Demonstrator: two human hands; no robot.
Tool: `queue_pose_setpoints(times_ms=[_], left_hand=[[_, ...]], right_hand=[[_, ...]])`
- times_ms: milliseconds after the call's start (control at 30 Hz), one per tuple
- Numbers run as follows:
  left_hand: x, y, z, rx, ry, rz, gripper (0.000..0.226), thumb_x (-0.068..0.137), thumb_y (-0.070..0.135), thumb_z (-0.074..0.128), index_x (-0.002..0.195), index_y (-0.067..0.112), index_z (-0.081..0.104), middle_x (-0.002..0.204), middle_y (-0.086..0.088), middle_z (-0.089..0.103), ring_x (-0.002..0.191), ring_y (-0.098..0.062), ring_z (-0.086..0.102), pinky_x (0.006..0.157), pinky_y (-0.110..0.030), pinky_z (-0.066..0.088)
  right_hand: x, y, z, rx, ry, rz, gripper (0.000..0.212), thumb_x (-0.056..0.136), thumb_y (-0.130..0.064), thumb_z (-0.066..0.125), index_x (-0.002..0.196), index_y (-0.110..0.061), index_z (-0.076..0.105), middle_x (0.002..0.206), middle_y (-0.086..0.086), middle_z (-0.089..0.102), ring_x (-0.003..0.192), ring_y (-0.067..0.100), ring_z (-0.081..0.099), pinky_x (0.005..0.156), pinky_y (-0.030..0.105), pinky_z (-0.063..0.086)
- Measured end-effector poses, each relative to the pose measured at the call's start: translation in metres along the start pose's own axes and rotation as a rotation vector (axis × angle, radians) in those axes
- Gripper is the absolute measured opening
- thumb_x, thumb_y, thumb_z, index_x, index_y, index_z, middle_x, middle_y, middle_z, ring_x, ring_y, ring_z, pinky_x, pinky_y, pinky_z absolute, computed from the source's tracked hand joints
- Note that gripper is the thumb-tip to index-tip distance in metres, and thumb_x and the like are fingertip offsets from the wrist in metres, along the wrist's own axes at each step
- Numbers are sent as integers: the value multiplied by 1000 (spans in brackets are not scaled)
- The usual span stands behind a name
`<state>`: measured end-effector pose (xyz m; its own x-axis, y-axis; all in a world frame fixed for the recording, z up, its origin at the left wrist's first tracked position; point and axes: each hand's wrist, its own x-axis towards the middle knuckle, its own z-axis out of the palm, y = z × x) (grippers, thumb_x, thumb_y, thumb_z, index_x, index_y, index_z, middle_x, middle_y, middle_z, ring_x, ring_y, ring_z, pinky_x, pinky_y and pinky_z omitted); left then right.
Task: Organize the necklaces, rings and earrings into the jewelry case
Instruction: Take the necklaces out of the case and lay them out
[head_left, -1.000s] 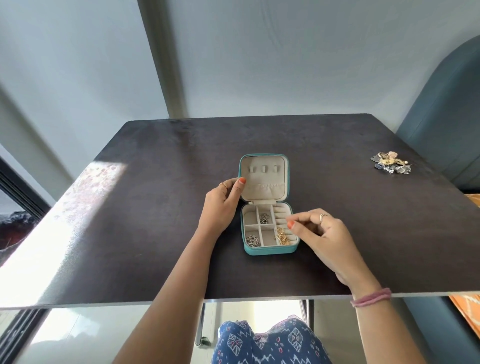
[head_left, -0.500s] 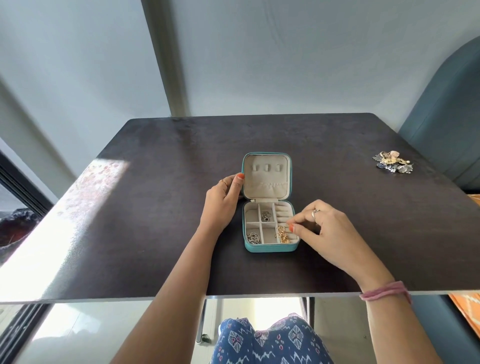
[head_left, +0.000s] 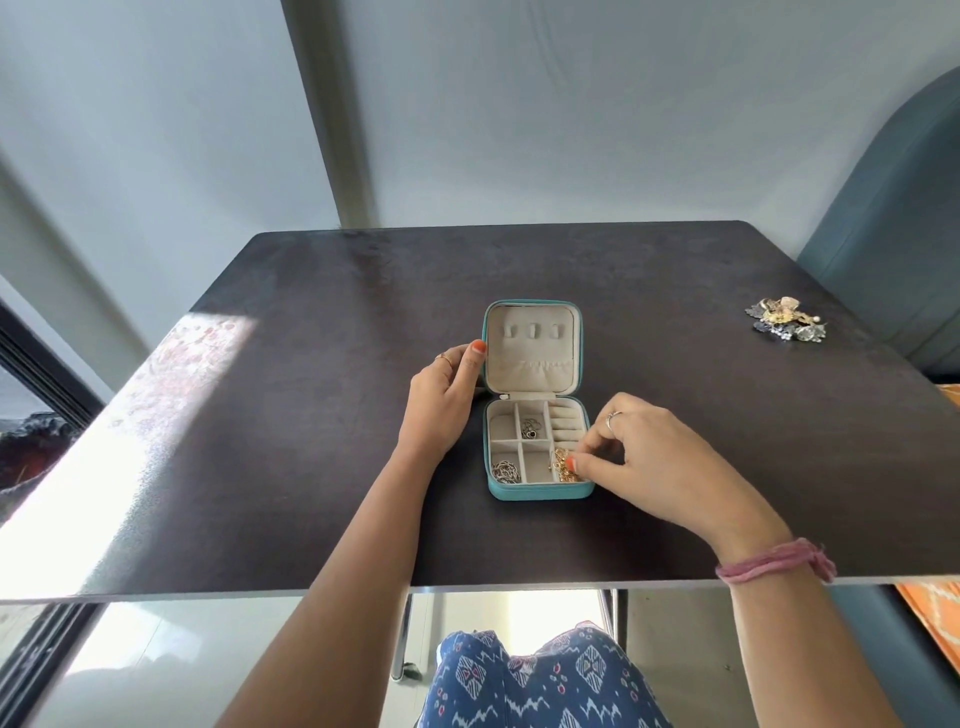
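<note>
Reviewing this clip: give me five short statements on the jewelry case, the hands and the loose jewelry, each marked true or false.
1. The jewelry case lies open on the table. True.
2. The left hand touches the lid's left edge. True.
3. The right hand rests flat on the table, away from the case. False: its fingertips are at the gold jewelry in the case's front right compartment.
4. Every compartment holds jewelry. False: several show only lining.
5. A pile of jewelry lies at the table's far right. True.
</note>
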<state>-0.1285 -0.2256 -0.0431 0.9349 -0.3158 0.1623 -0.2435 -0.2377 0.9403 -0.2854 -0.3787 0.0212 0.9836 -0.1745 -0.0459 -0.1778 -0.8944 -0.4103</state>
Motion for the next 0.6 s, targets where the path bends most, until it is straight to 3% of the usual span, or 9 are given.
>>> queue_pose_setpoints(times_ms=[200, 467, 600], left_hand=[[-1, 2, 0, -9, -6, 1, 37, 100, 45, 42, 112, 22, 67, 100, 11, 72, 94, -5, 68, 93, -37, 53], [-3, 6, 0, -12, -2, -1, 33, 100, 43, 42, 112, 25, 66, 98, 15, 70, 93, -6, 68, 92, -38, 54], [-3, 7, 0, -25, 9, -5, 30, 100, 43, 42, 108, 26, 66, 97, 17, 69, 91, -5, 68, 91, -37, 54]], right_hand=[[5, -5, 2, -48, 17, 48, 18, 87, -42, 65, 81, -27, 73, 95, -11, 50, 76, 5, 52, 66, 24, 36], [15, 0, 3, 53, -78, 34, 12, 80, -33, 68, 69, -29, 66, 94, -9, 51, 77, 7, 55, 68, 26, 46], [12, 11, 5, 223, -67, 24, 10, 84, -33, 68, 76, -27, 68, 97, -8, 54, 75, 5, 54, 62, 15, 39]])
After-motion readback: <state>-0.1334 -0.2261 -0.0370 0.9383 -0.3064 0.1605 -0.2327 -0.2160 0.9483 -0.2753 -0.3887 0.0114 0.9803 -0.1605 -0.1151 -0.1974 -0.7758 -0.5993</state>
